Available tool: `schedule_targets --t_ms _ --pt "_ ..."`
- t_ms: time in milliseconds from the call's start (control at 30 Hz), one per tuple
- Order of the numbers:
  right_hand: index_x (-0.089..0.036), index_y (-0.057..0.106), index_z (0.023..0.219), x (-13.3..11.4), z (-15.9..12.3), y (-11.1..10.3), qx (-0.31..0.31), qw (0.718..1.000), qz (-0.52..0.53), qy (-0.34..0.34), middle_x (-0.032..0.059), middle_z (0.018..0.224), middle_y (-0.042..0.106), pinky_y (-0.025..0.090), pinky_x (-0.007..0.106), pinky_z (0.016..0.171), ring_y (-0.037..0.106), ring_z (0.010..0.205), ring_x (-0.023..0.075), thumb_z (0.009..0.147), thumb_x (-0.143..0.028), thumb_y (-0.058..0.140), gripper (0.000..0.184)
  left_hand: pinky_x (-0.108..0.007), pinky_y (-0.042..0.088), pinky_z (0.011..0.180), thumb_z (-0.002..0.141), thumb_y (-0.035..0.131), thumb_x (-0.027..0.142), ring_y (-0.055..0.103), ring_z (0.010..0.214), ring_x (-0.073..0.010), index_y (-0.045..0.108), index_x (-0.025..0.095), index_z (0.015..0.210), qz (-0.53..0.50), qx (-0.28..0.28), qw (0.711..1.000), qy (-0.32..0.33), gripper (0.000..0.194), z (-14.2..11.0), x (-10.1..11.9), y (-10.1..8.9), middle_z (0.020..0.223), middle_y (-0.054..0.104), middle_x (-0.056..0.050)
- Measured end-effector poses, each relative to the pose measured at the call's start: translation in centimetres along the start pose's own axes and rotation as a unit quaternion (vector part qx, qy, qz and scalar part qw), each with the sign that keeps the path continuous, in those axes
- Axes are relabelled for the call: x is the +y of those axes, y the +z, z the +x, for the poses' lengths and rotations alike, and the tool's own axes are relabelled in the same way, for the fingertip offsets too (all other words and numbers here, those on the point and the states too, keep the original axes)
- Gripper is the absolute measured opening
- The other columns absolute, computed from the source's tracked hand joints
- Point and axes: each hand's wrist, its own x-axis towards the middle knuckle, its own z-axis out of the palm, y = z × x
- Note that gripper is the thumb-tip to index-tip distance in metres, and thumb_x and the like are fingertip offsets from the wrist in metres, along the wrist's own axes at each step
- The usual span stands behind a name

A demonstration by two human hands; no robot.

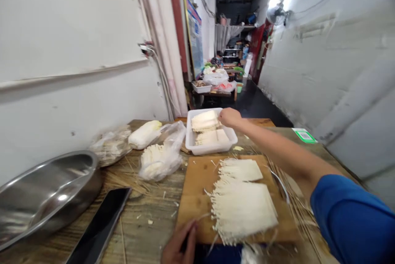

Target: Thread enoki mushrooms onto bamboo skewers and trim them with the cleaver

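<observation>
At the far tray, my right hand is closed at the right end of a flat enoki mushroom bunch; its fingertips are partly hidden. A second bunch lies nearer in the white plastic tray. My left hand rests by the near left corner of the wooden cutting board, thumb and finger pinched where a thin pale enoki strand meets them. On the board lie a large sheet of enoki and a smaller one, stems side by side.
Left of the board are a steel basin, a dark phone, thin bamboo skewers, bagged enoki, a white packet and another bag. More skewers lie to the right. A low table stands beyond.
</observation>
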Motion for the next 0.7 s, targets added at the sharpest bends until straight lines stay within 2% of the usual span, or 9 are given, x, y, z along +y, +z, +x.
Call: schedule_targets --t_ms 100,200,300,367,433,533,633,700 --pt "-0.014 0.069 0.101 5.2 -6.7 -2.0 -0.025 0.999 -0.034 0.027 0.0123 0.11 0.066 0.043 0.034 0.089 0.057 0.108 0.0248 0.092 -0.035 0.047 0.032 -0.027 0.058 0.079 0.079 0.059 0.04 0.071 0.085 -0.0204 0.072 0.022 0.099 -0.018 0.008 0.997 -0.073 0.029 0.0 0.6 -0.8 0.093 0.076 -0.003" --pt "-0.016 0.074 0.09 11.2 -15.9 -2.7 -0.054 0.995 -0.059 0.063 0.0118 0.101 0.071 0.042 0.03 0.083 0.062 0.1 0.0257 0.088 -0.033 0.048 0.031 -0.032 0.054 0.089 0.077 0.058 0.045 0.069 0.094 -0.0231 0.071 0.021 0.102 0.045 0.077 0.99 -0.109 0.037 -0.2 2.8 -1.2 0.099 0.075 -0.004" --pt "-0.018 0.075 0.079 16.1 -24.5 -0.7 -0.081 0.989 -0.065 0.109 0.0115 0.085 0.073 0.043 0.03 0.069 0.066 0.083 0.0259 0.084 -0.029 0.054 0.025 -0.039 0.047 0.098 0.078 0.057 0.046 0.065 0.103 -0.0258 0.069 0.019 0.106 0.087 0.146 0.982 -0.087 0.041 -0.8 6.0 -1.0 0.109 0.071 -0.008" --pt "-0.019 0.075 0.076 18.2 -28.8 1.9 -0.087 0.985 -0.056 0.137 0.0115 0.082 0.073 0.042 0.03 0.065 0.067 0.078 0.0262 0.085 -0.027 0.053 0.025 -0.04 0.046 0.099 0.08 0.057 0.044 0.064 0.102 -0.025 0.068 0.018 0.106 0.089 0.165 0.982 -0.027 0.039 -1.5 7.9 -0.3 0.11 0.069 -0.009" --pt "-0.021 0.075 0.079 19.1 -31.6 4.8 -0.086 0.985 -0.033 0.148 0.0095 0.082 0.073 0.042 0.029 0.064 0.067 0.078 0.0247 0.086 -0.029 0.052 0.025 -0.038 0.048 0.097 0.082 0.058 0.038 0.065 0.099 -0.0225 0.068 0.019 0.104 0.081 0.15 0.984 0.06 0.031 -2.0 9.3 0.9 0.108 0.069 -0.008" --pt "-0.022 0.073 0.082 18.2 -33.6 8.4 -0.081 0.985 0.006 0.149 0.0077 0.083 0.073 0.043 0.028 0.064 0.067 0.079 0.0228 0.088 -0.034 0.051 0.026 -0.038 0.048 0.094 0.083 0.059 0.026 0.064 0.097 -0.0205 0.067 0.022 0.104 0.074 0.079 0.976 0.191 0.023 -2.3 10.6 3.4 0.104 0.07 -0.006" --pt "-0.016 0.072 0.081 16.6 -33.7 10.4 -0.067 0.983 0.029 0.166 0.0153 0.085 0.072 0.045 0.032 0.066 0.067 0.082 0.0281 0.087 -0.035 0.05 0.029 -0.04 0.046 0.095 0.085 0.058 0.022 0.062 0.102 -0.0216 0.064 0.022 0.108 0.132 0.017 0.949 0.287 0.024 -1.7 11.8 5.9 0.105 0.07 -0.007" --pt "-0.012 0.071 0.078 15.9 -33.1 11.0 -0.063 0.98 0.048 0.184 0.0217 0.087 0.071 0.045 0.035 0.067 0.067 0.084 0.0318 0.085 -0.028 0.05 0.027 -0.043 0.042 0.099 0.087 0.056 0.024 0.059 0.111 -0.0231 0.059 0.023 0.116 0.198 -0.024 0.923 0.328 0.029 -0.8 12.7 7.3 0.115 0.067 -0.009"
